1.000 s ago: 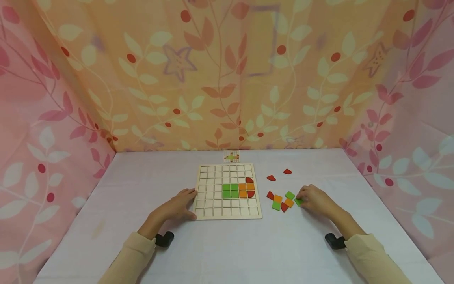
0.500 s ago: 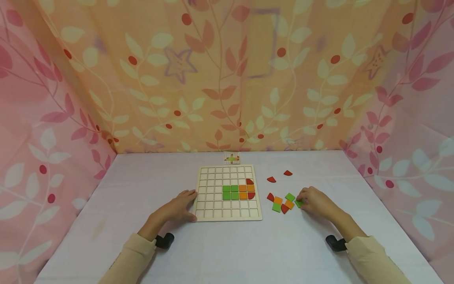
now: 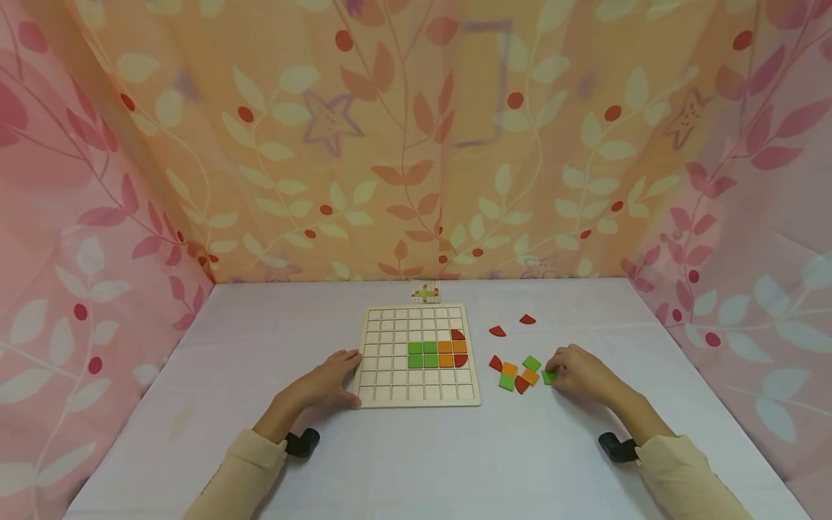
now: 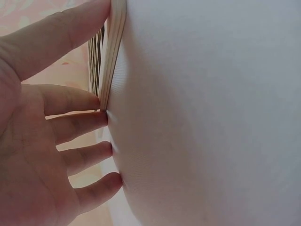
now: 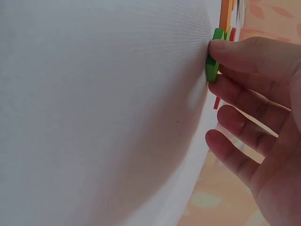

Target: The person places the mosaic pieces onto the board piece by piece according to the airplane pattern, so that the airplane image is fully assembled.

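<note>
A pale wooden grid board (image 3: 383,375) lies on the white table, bearing green and orange square tiles and two red quarter-round tiles on its right half. My left hand (image 3: 328,379) rests at the board's left edge; in the left wrist view, the thumb and relaxed fingers (image 4: 89,157) touch the edge and the cloth. To the right of the board, my right hand (image 3: 581,372) pinches a green square tile (image 5: 215,56) between thumb and fingertips. The tile is low at the cloth and partly hidden by the fingers in the head view.
Loose tiles lie between the board and my right hand: a green square (image 3: 531,362), an orange square (image 3: 510,369), a red quarter-round (image 3: 522,385) and several others. Behind the board is a small pattern card (image 3: 425,292). Flowered cloth walls (image 3: 416,180) enclose the table's back and sides.
My right hand has shifted very slightly to the right with the green square tile. The left hand stays at the board, and the head view has tilted a little.
</note>
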Action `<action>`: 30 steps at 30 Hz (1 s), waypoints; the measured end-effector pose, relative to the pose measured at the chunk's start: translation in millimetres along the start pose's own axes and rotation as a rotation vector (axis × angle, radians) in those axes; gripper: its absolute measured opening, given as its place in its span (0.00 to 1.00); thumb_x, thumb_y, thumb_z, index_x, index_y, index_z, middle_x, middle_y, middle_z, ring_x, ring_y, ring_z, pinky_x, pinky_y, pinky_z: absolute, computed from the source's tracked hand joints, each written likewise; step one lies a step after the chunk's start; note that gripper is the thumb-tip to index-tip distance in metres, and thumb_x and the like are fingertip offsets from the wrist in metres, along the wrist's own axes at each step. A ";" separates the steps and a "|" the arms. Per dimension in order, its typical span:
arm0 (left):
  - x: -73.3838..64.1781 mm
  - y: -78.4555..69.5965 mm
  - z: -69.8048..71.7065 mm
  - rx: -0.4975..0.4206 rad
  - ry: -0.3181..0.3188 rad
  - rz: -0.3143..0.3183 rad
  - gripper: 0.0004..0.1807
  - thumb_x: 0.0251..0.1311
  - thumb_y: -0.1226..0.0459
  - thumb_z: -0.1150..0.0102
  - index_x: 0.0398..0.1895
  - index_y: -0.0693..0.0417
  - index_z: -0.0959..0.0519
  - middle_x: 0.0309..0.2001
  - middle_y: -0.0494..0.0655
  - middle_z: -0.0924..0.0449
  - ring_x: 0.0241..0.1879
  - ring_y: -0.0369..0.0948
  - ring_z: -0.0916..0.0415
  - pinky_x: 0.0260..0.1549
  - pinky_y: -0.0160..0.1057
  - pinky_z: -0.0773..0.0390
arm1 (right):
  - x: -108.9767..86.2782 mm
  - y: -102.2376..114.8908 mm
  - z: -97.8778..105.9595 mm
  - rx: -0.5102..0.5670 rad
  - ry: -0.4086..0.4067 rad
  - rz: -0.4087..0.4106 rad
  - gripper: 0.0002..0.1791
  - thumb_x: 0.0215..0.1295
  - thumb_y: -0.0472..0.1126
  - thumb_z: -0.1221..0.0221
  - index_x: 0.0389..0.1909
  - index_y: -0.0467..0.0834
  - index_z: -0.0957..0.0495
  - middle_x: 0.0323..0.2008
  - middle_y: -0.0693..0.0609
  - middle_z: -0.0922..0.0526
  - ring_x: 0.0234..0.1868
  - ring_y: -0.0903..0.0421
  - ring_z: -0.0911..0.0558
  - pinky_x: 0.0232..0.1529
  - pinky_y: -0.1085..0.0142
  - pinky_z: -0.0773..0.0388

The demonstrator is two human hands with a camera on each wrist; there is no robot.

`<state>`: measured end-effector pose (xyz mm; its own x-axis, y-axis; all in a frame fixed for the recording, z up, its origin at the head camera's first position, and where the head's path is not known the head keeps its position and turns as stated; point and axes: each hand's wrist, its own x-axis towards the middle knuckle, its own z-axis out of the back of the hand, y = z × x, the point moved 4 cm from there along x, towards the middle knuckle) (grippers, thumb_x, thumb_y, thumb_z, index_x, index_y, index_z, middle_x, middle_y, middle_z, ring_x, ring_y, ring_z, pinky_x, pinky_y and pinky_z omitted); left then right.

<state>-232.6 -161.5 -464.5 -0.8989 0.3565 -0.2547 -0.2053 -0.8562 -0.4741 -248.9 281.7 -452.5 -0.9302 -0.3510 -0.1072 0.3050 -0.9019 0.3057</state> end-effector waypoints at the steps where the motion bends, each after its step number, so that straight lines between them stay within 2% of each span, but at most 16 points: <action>1: 0.3 0.2 -0.4 -0.001 0.000 0.000 0.50 0.48 0.60 0.26 0.72 0.67 0.41 0.75 0.62 0.46 0.75 0.62 0.54 0.71 0.63 0.47 | -0.4 -0.1 0.2 0.009 0.003 0.002 0.11 0.51 0.34 0.31 0.38 0.39 0.14 0.36 0.52 0.17 0.40 0.53 0.24 0.46 0.53 0.20; 6: 1.4 1.8 -2.3 0.002 0.002 0.002 0.50 0.49 0.59 0.26 0.72 0.66 0.42 0.75 0.61 0.46 0.75 0.61 0.54 0.71 0.62 0.47 | -1.8 -1.4 -0.2 0.042 0.005 -0.001 0.13 0.52 0.35 0.31 0.40 0.38 0.14 0.36 0.51 0.16 0.39 0.53 0.24 0.46 0.53 0.19; 12: 1.9 3.4 -1.3 -0.001 0.001 0.002 0.50 0.48 0.59 0.26 0.72 0.66 0.41 0.75 0.61 0.46 0.75 0.61 0.54 0.70 0.63 0.47 | 0.5 -3.0 1.6 0.093 -0.047 0.002 0.13 0.53 0.35 0.32 0.41 0.40 0.15 0.37 0.51 0.17 0.39 0.54 0.24 0.45 0.55 0.19; 18: 3.4 3.8 1.5 0.013 -0.004 -0.006 0.50 0.48 0.59 0.26 0.72 0.66 0.41 0.75 0.62 0.46 0.75 0.62 0.53 0.70 0.63 0.46 | 9.9 -0.5 6.6 0.142 -0.107 0.042 0.11 0.55 0.35 0.33 0.41 0.40 0.15 0.37 0.50 0.16 0.39 0.53 0.24 0.43 0.58 0.21; 24: 3.6 4.3 1.5 0.018 0.004 -0.003 0.50 0.49 0.58 0.27 0.72 0.66 0.42 0.75 0.61 0.46 0.75 0.62 0.54 0.70 0.63 0.47 | 20.0 6.5 8.7 0.212 -0.126 0.065 0.11 0.56 0.35 0.35 0.41 0.40 0.15 0.37 0.50 0.16 0.40 0.52 0.24 0.42 0.61 0.23; 30: 3.2 4.6 0.4 0.003 -0.001 -0.001 0.50 0.48 0.58 0.26 0.72 0.66 0.42 0.75 0.61 0.47 0.75 0.62 0.54 0.71 0.63 0.47 | 35.0 15.1 12.2 0.237 -0.153 0.073 0.12 0.55 0.38 0.33 0.41 0.41 0.15 0.37 0.50 0.16 0.40 0.52 0.25 0.41 0.63 0.25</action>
<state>-236.5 -164.5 -467.2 -0.8989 0.3573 -0.2536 -0.2073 -0.8568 -0.4722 -279.3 258.8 -440.1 -0.9331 -0.3543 0.0620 0.3329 -0.7853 0.5219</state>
